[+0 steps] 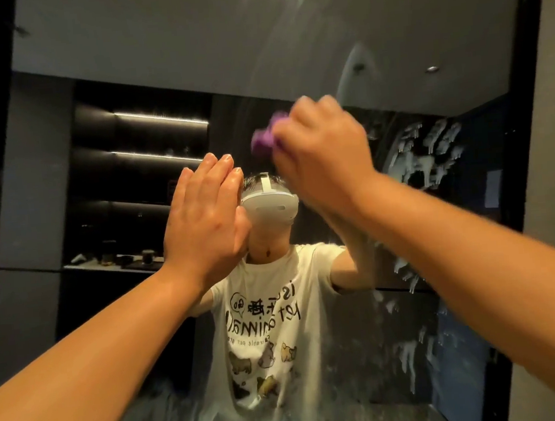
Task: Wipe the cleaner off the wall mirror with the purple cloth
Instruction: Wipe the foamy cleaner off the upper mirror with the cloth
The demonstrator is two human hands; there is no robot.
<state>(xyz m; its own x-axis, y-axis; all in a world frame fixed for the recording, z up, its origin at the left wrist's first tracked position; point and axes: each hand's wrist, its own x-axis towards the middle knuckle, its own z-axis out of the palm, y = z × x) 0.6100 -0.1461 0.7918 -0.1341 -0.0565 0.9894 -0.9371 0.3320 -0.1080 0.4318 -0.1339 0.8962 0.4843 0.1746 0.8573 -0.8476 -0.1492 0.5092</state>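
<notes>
On mirror (187,33): foam (426,157) rt side.

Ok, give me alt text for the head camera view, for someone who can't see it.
A person's right hand wipes a black-framed wall mirror with a bunched purple cloth, while the left hand is held flat, fingers straight, at the glass. White cleaner foam clings in drips at the right and along the bottom.
</notes>
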